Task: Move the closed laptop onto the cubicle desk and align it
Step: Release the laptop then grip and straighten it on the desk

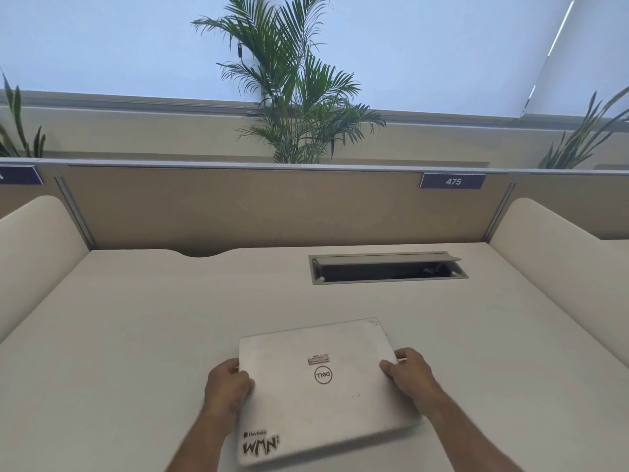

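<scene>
Laptop [323, 386], closed and silver-white, is gripped at both side edges over the near middle of the pale tabletop [136, 335]. The left hand [227, 386] clasps its left edge, thumb on the lid and fingers curled underneath; the right hand [408, 373] clasps the right edge the same way, so both hands are closed on the machine. The laptop sits slightly rotated, its far right corner swung away from the person, and whether its underside touches the tabletop or is held just above it cannot be told. On the lid are a round logo [323, 375] at the centre, a small red-and-white label [318, 359] just beyond it, and a black-lettered sticker [260, 444] at the near left corner. Further back, right of centre, a grey cable hatch [388, 267] is set into the tabletop with its flap raised. Behind that stands a tan partition [255, 206] bearing a blue tag [452, 181] reading 475, with curved cream side panels at either side. A palm plant [299, 97] rises beyond the partition against pale window blinds.
</scene>
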Motion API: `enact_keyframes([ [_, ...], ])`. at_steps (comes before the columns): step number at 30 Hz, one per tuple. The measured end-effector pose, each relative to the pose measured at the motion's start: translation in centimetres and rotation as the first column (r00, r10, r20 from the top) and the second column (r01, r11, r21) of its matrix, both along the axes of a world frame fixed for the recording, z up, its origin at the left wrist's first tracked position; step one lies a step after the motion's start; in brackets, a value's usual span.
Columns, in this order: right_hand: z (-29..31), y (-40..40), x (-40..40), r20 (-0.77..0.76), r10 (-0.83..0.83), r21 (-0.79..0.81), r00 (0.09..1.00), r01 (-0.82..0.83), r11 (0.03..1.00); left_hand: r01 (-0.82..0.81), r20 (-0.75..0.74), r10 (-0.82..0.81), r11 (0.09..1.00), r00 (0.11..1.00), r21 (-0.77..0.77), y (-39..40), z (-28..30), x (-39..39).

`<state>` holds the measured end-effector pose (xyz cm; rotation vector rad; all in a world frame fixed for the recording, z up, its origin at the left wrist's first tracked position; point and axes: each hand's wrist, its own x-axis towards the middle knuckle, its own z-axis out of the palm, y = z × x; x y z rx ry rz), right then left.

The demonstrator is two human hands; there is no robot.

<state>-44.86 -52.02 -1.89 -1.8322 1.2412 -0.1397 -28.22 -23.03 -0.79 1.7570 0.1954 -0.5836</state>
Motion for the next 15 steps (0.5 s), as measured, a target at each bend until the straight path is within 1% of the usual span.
enact_keyframes([
  [7, -0.4, 0.6, -0.3, 0.006, 0.004, -0.029, 1.000, -0.003, 1.000, 0.048, 0.025, -0.048, 0.999, 0.999, 0.014, -0.2, -0.7, 1.0],
  [15, -0.6, 0.8, -0.3, -0.047, 0.026, -0.098, 0.999, -0.031, 0.995, 0.081, 0.053, -0.081, 0.997, 0.995, 0.007, -0.3, -1.0, 1.8],
])
